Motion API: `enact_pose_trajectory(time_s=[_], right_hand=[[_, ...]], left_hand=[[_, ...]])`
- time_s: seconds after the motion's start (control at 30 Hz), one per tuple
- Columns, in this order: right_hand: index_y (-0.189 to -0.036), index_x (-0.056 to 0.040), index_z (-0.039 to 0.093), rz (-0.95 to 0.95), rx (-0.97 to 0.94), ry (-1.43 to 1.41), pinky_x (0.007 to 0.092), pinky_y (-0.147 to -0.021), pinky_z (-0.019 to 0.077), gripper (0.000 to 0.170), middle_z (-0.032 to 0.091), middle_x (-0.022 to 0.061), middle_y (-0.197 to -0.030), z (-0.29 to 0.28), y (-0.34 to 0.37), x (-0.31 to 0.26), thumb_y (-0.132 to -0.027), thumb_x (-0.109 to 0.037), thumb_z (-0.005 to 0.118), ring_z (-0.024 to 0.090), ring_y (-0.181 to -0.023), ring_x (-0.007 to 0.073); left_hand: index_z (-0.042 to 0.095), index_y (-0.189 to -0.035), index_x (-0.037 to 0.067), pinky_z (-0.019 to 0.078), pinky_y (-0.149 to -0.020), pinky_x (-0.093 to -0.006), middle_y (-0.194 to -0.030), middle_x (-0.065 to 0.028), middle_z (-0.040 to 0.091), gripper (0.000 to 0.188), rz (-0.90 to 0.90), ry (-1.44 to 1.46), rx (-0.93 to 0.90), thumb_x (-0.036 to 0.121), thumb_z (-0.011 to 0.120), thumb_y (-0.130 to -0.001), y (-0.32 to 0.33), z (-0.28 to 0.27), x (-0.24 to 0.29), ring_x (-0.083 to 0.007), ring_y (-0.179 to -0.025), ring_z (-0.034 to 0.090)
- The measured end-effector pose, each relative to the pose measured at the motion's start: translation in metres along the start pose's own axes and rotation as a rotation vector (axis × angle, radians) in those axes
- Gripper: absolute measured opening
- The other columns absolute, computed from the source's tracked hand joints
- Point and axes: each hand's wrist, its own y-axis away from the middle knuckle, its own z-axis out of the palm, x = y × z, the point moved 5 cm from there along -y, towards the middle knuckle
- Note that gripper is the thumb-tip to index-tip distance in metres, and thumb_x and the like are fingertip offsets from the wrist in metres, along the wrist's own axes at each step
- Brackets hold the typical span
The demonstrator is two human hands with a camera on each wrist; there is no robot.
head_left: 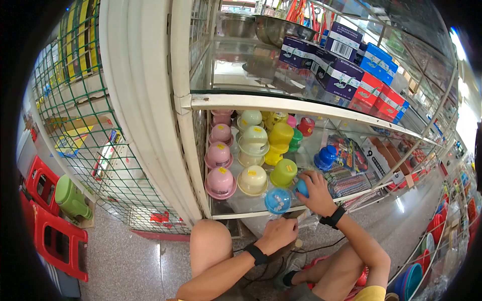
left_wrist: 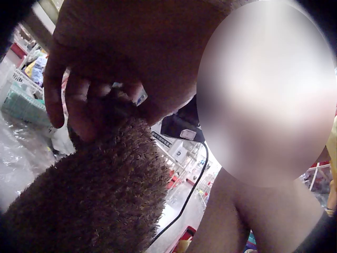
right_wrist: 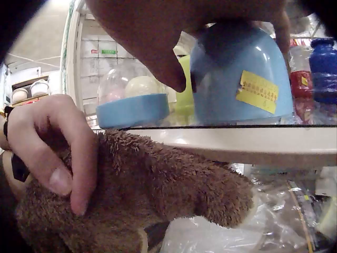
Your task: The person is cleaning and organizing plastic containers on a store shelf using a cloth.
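My right hand (head_left: 318,192) grips a light blue plastic cup (right_wrist: 221,100) from above, thumb on one side and fingers on the other. The cup stands upside down by the glass shelf's front edge, a yellow price sticker on its wall. Beside it sits a round tub (right_wrist: 134,110) with a blue rim and clear dome. Lower down, in front of the shelf, my left hand (head_left: 277,235) holds a fluffy brown cloth (left_wrist: 105,184) between thumb and fingers. In the right wrist view that cloth hangs just below the shelf edge.
Pink cups (head_left: 221,180), cream cups (head_left: 252,179) and yellow-green cups (head_left: 284,173) stand upturned in rows left of my right hand. A dark blue bottle (head_left: 326,157) and packaged goods (head_left: 351,170) are to the right. Boxes (head_left: 344,78) fill the upper shelf; a white post (head_left: 150,110) borders the left.
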Motion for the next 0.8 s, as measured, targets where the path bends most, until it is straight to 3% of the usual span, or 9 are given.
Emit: enact_pose_trajectory(time_s=[0.2,0.43,0.5,0.57,0.63,0.67,0.73,0.8], right_hand=[[-0.117,-0.0047,0.052,-0.010,0.050,0.044,0.0463,-0.092,0.0364,0.048,0.048,0.0128,-0.120,0.002,-0.001,-0.001,-0.074,-0.020,0.069,0.045,-0.112,0.0341],[-0.118,-0.0040,0.051,-0.006,0.092,0.122,0.0475,-0.091,0.0381,0.051,0.049,0.0136,-0.118,0.006,0.001,-0.001,-0.074,-0.022,0.069,0.047,-0.109,0.0353],[-0.121,-0.0031,0.049,0.134,0.091,0.045,0.0487,-0.090,0.0410,0.057,0.050,0.0162,-0.118,0.012,0.002,0.007,-0.074,-0.026,0.070,0.048,-0.110,0.0371],[-0.124,-0.0014,0.046,0.138,0.120,0.015,0.0496,-0.088,0.0445,0.062,0.049,0.0189,-0.118,0.011,0.003,0.008,-0.074,-0.028,0.071,0.051,-0.106,0.0407],[-0.125,-0.0003,0.045,0.244,0.091,-0.062,0.0493,-0.085,0.0466,0.064,0.048,0.0203,-0.118,0.011,0.004,0.012,-0.074,-0.029,0.072,0.053,-0.101,0.0433],[-0.124,0.0005,0.045,0.253,0.085,-0.065,0.0489,-0.084,0.0474,0.064,0.049,0.0208,-0.117,0.009,0.004,0.012,-0.075,-0.030,0.072,0.054,-0.100,0.0435],[-0.124,0.0006,0.045,0.246,0.120,-0.104,0.0482,-0.084,0.0476,0.064,0.049,0.0209,-0.117,0.003,0.003,0.009,-0.075,-0.030,0.072,0.054,-0.100,0.0430],[-0.123,0.0011,0.046,0.281,0.154,-0.170,0.0465,-0.086,0.0476,0.061,0.049,0.0209,-0.117,-0.005,0.001,0.006,-0.076,-0.030,0.071,0.055,-0.102,0.0416]], left_hand=[[0.068,-0.083,0.007,0.0518,-0.066,-0.0493,-0.075,-0.0192,0.066,0.021,0.041,-0.101,-0.090,0.024,0.056,-0.082,-0.003,0.020,-0.001,-0.0376,-0.072,0.065],[0.068,-0.084,0.008,0.0517,-0.066,-0.0496,-0.078,-0.0156,0.068,0.022,0.156,-0.266,-0.308,0.025,0.055,-0.083,0.007,0.078,-0.023,-0.0365,-0.071,0.066],[0.068,-0.083,0.006,0.0522,-0.067,-0.0493,-0.078,-0.0168,0.068,0.021,0.192,-0.266,-0.287,0.023,0.055,-0.081,0.007,0.073,-0.016,-0.0367,-0.072,0.066],[0.067,-0.081,0.004,0.0528,-0.066,-0.0482,-0.077,-0.0179,0.067,0.020,0.214,-0.314,-0.391,0.020,0.055,-0.079,0.011,0.078,-0.011,-0.0360,-0.073,0.067],[0.069,-0.073,0.006,0.0528,-0.056,-0.0457,-0.077,-0.0168,0.069,0.015,0.376,-0.307,-0.287,0.019,0.061,-0.075,0.025,0.111,-0.015,-0.0326,-0.069,0.069],[0.069,-0.076,0.007,0.0524,-0.058,-0.0460,-0.075,-0.0156,0.069,0.013,0.376,-0.340,-0.367,0.018,0.062,-0.074,0.035,0.088,0.016,-0.0325,-0.072,0.069],[0.068,-0.085,0.005,0.0526,-0.063,-0.0479,-0.081,-0.0164,0.069,0.022,0.483,-0.342,-0.574,0.025,0.062,-0.078,0.054,0.129,0.018,-0.0328,-0.075,0.068],[0.070,-0.083,0.004,0.0511,-0.061,-0.0425,-0.077,-0.0161,0.067,0.023,0.507,-0.347,-0.608,0.022,0.056,-0.085,0.088,0.122,0.044,-0.0321,-0.072,0.065]])
